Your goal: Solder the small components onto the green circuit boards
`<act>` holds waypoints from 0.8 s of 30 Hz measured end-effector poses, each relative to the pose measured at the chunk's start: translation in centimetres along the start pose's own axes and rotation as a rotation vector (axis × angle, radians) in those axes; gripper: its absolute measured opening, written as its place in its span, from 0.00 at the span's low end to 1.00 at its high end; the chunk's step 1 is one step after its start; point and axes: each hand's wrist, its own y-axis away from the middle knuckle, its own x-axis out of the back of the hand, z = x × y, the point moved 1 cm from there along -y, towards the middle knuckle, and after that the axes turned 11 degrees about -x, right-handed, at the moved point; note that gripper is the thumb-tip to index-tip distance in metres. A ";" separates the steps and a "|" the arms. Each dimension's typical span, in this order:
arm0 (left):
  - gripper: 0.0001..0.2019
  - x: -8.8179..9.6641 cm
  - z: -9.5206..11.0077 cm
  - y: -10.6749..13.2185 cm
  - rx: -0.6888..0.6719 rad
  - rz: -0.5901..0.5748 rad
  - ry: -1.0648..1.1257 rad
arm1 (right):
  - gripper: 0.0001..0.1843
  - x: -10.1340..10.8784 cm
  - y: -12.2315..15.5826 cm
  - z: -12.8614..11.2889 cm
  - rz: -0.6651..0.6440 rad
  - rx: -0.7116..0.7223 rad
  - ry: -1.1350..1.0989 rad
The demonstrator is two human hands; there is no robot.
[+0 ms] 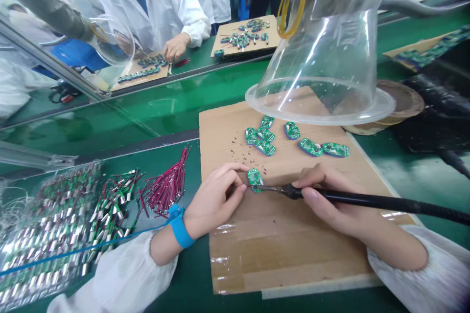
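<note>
Soldering appears under way: your right hand (338,216) grips a black-handled soldering iron (330,196) at the green rounded circuit board (254,177) on brown cardboard (293,239), your left hand (216,196) pinches narrowly, contents unclear, and next likely demands a steady tip.

Electronics workshop with circuit boards (310,146)

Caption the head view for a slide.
Right hand holds black-handled soldering iron at a small green circuit board on brown cardboard, blue-wristbanded left hand close by.
</note>
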 end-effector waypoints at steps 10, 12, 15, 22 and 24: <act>0.07 0.0 -0.1 0.0 0.020 0.007 0.010 | 0.01 0.0 0.0 0.0 -0.007 -0.008 -0.020; 0.06 -0.1 -0.1 0.1 0.022 0.013 0.011 | 0.01 0.0 0.0 0.1 -0.008 -0.011 -0.022; 0.06 -0.1 -0.1 0.1 0.018 0.024 0.017 | 0.01 0.0 0.2 0.1 -0.014 -0.010 -0.029; 0.06 -0.2 -0.2 0.1 0.017 0.033 0.041 | 0.01 0.1 0.1 0.2 -0.020 -0.007 -0.035; 0.06 -0.2 -0.2 0.1 0.016 0.037 0.044 | 0.02 0.1 0.0 0.2 -0.026 -0.010 -0.034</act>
